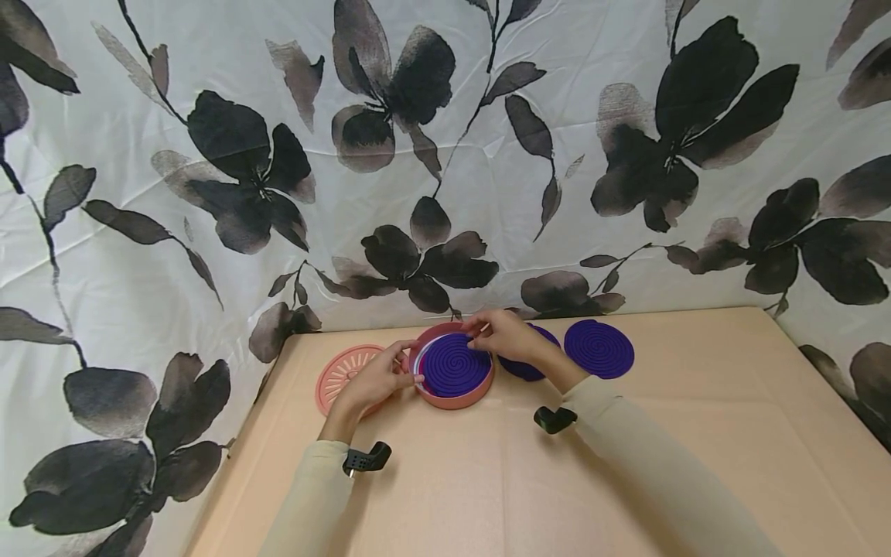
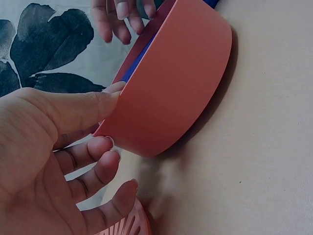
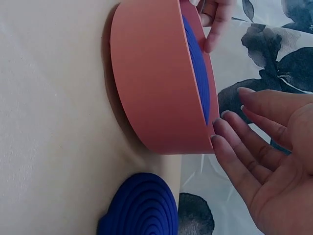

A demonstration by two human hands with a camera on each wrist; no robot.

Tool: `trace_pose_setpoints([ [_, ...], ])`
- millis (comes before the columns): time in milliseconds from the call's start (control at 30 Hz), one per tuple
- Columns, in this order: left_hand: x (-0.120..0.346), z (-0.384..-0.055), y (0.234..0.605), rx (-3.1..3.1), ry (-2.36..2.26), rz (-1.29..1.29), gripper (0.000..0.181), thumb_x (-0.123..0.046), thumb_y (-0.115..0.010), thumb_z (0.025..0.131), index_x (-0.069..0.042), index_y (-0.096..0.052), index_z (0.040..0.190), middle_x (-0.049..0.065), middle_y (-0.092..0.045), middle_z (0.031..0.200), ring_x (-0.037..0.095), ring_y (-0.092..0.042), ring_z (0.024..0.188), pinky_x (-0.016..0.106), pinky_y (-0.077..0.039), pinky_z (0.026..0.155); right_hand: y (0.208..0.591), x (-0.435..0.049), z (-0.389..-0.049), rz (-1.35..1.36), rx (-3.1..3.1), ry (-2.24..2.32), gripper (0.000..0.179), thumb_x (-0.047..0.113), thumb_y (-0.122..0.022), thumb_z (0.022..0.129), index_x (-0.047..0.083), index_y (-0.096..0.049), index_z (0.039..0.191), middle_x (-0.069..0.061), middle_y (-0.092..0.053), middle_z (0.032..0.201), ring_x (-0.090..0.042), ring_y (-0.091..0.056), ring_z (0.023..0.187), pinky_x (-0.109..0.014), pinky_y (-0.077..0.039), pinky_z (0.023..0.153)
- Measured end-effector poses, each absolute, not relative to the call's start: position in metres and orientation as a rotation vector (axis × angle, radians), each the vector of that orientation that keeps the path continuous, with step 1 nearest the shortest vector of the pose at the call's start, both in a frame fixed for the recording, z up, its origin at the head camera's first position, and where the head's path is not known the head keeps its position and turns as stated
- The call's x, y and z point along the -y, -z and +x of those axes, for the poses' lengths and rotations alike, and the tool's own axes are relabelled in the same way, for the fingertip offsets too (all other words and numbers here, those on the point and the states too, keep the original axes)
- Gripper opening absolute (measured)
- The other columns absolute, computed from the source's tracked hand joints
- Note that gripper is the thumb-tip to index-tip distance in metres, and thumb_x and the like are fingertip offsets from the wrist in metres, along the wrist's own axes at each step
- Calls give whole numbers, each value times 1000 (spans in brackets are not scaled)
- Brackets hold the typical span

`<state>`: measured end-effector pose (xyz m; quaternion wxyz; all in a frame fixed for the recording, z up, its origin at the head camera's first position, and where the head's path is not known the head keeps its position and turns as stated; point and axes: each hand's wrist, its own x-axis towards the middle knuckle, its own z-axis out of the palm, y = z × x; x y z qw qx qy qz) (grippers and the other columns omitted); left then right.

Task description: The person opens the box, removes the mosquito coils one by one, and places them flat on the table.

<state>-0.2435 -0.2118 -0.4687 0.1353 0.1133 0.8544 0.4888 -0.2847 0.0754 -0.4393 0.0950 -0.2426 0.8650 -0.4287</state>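
A coral round tub (image 1: 452, 402) stands on the table with a blue spiral-ribbed disc (image 1: 455, 365) lying inside it. White and magenta edges show beside the disc at the tub's left. My left hand (image 1: 379, 379) pinches the tub's near-left rim, thumb over the edge and the other fingers loosely bent below, as the left wrist view shows. At the far right rim is my right hand (image 1: 511, 338); in the right wrist view its fingers (image 3: 227, 147) are relaxed, fingertips right at the rim, holding nothing.
A coral slotted lid (image 1: 341, 375) lies left of the tub, partly under my left forearm and hand. Two more blue spiral discs lie to the right: one (image 1: 518, 370) partly covered by my right hand, the other (image 1: 599, 348) beyond it. A floral cloth (image 1: 487, 155) hangs behind the table.
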Motion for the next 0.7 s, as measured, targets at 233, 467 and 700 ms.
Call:
trace_pose_setpoints([
  [233,212,-242,469,-2480,-1420,328,69,-10,-78,88,-11,-46,149,12,-51,101,21,-50,79,28,-43,61,444,-71,-284,-668,-2571,1261,32,7,-74,92,3,-69,124,-14,-68,121,-23,-67,98,-32,-58,82],
  [467,210,-241,467,-2503,-1404,329,69,-9,-78,89,-11,-47,150,11,-51,101,20,-50,79,28,-43,61,443,-69,-285,-702,-2616,1177,32,6,-74,91,0,-69,122,-13,-69,116,-23,-66,97,-35,-56,89],
  [700,210,-241,468,-2527,-1387,349,69,-9,-79,88,-10,-48,149,10,-52,99,20,-50,79,27,-42,61,445,-63,-285,-674,-2663,1108,31,8,-75,91,3,-70,121,-10,-70,115,-25,-65,107,-41,-53,97],
])
